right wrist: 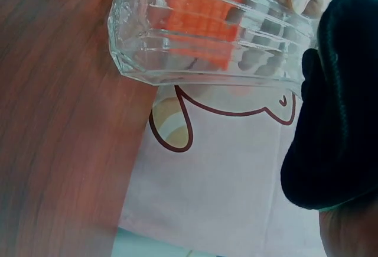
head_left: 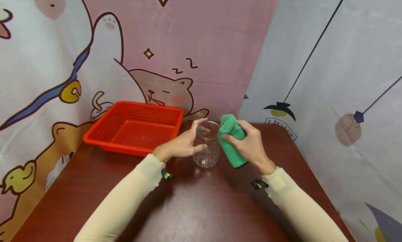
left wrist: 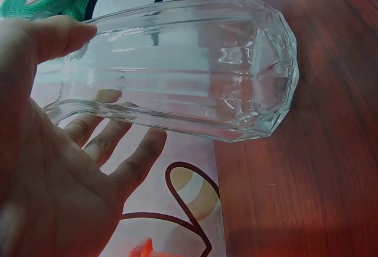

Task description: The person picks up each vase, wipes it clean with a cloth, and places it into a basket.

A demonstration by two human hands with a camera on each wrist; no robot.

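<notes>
A clear ribbed glass jar [head_left: 205, 157] stands upright at the middle of the table, its round mouth facing up. My left hand [head_left: 181, 143] holds it near the top, thumb [left wrist: 65, 35] on the near side and fingers [left wrist: 142, 156] behind the glass. To the right of the jar, my right hand [head_left: 253, 146] grips a folded green cloth [head_left: 230, 147], thumb in front. The cloth's upper end is close to the jar's rim. In the right wrist view the cloth's dark side [right wrist: 336, 109] covers most of the right hand.
A red perforated plastic basket [head_left: 110, 145] sits at the back left, beside my left forearm. The dark reddish-brown wooden table [head_left: 207, 207] ends against printed cartoon curtains [head_left: 216, 53] at the back and sides.
</notes>
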